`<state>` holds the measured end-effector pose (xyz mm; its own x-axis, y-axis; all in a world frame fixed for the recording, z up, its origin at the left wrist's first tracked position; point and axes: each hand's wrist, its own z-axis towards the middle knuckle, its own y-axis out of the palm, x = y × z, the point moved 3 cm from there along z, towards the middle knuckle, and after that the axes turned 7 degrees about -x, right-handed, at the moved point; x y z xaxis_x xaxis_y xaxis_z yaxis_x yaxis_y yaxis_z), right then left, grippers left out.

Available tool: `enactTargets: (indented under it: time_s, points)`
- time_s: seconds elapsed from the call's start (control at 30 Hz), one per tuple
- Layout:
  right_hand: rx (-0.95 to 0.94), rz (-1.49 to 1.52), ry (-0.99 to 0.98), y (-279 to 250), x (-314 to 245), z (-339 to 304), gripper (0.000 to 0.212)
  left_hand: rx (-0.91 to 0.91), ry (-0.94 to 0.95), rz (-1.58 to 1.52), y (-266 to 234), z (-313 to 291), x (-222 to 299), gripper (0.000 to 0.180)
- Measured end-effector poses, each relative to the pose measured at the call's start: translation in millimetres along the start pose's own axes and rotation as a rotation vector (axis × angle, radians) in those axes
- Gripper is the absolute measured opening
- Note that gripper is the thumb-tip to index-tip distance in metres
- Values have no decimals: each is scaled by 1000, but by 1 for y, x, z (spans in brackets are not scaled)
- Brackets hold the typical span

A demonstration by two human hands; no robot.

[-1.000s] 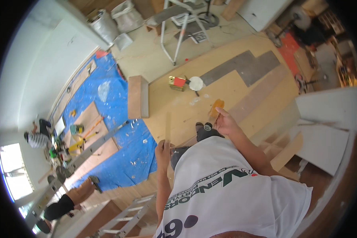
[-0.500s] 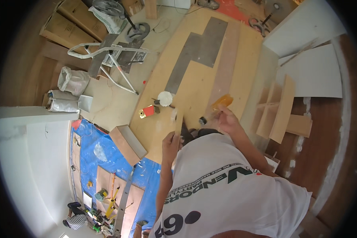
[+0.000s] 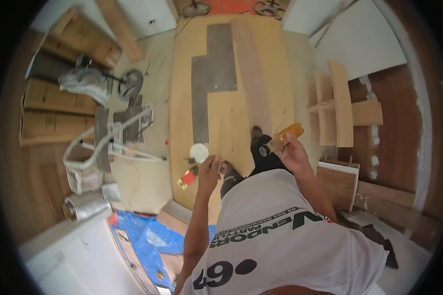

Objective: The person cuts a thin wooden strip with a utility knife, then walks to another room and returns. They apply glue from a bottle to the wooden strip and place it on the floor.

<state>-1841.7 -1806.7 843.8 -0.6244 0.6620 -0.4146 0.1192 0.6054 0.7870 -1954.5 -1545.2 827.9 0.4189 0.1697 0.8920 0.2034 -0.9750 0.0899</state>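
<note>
My right hand [image 3: 294,156] is closed around a clear bottle [image 3: 285,138] with amber contents and a dark end pointing toward my legs. My left hand [image 3: 209,169] is closed in front of my body, on what looks like a thin pale wooden strip [image 3: 220,135]; the strip blends into the board behind it. Beyond that hand stand a round container with a white top [image 3: 199,153] and a red and gold can [image 3: 187,179], both on a large plywood board [image 3: 182,103]. Dark grey sheet pieces [image 3: 214,73] and a long pinkish strip [image 3: 251,73] lie on the board.
A white metal frame [image 3: 83,147] and cardboard boxes [image 3: 59,123] stand on the left. A wooden shelf unit [image 3: 340,105] lies to the right. Blue sheeting [image 3: 157,241] covers floor at the lower left. Fan bases [image 3: 130,84] stand around the board.
My view has turned, so the board now runs straight ahead. My right hand has raised the bottle slightly relative to my body; my left hand remains closed in front of me.
</note>
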Motion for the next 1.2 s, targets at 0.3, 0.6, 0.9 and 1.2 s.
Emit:
enactTargets:
  time_s: [0.3,0.6,0.9,1.2]
  points:
    - [3,-8,-210,-34,-110,107,32,-126,-116,159,60,155,55,28]
    - [-9,231,-240,-12,-280,228,30,-132,-251,274,106,301,113,25]
    - [15,231,-116,6,-355,362,32,-79,-288,403,129,443,152,24]
    - [44,407,-199,29,-448,505,29,-164,-120,497,144,673,267,25]
